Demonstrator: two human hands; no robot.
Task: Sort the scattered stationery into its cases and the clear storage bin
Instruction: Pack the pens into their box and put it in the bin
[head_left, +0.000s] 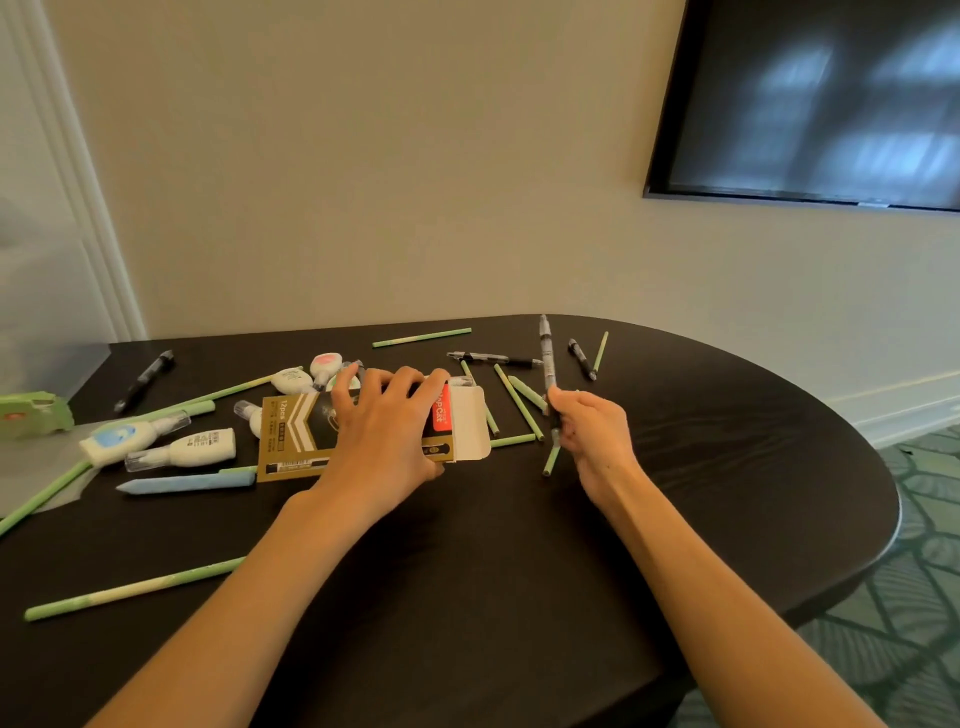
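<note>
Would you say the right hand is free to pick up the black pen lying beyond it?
Probably not yet: the right hand already grips a pen, though nothing blocks the black pen.

Soft even light, glare on tv (810, 98), wide-angle bend at edges, slight blur

Dark wood table (727, 467), rounded end at right, set against a plain beige wall (363, 156). Black-framed screen (810, 98) on wall, upper right, w/ blurred window reflections. White door trim (78, 171) at left. White baseboard (904, 395) lower right; green patterned carpet (914, 597) below.
</note>
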